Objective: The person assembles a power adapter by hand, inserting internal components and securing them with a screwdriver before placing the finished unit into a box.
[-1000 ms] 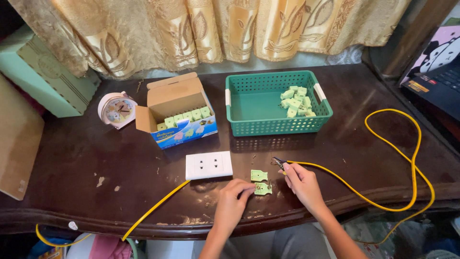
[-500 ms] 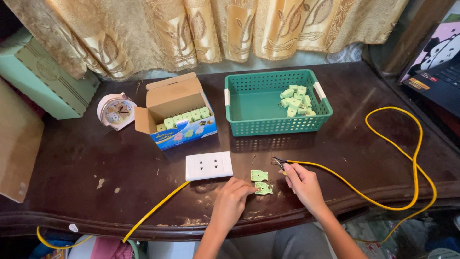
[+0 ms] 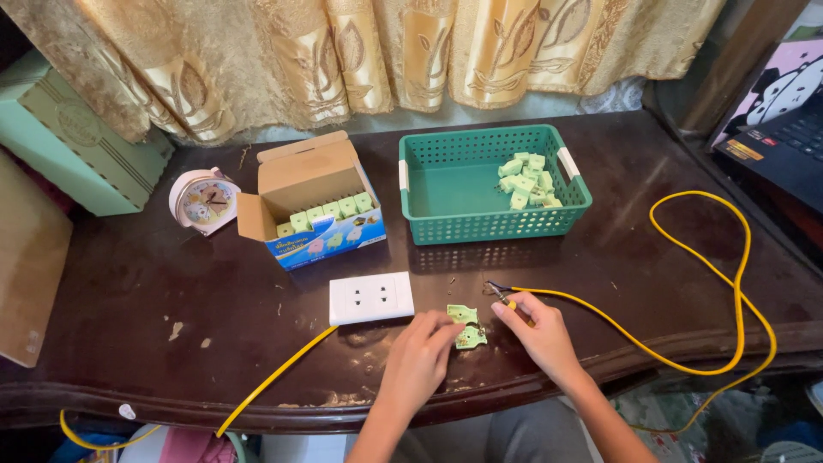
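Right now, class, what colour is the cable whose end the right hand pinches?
Yellow: the cable loops across the dark table, its end at the right hand. Head view shows it.

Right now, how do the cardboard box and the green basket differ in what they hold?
The cardboard box holds its green plugs in a neat row; in the green basket they lie in a loose heap at the right end. The box's flaps stand open; the basket has no lid. Both sit on the table.
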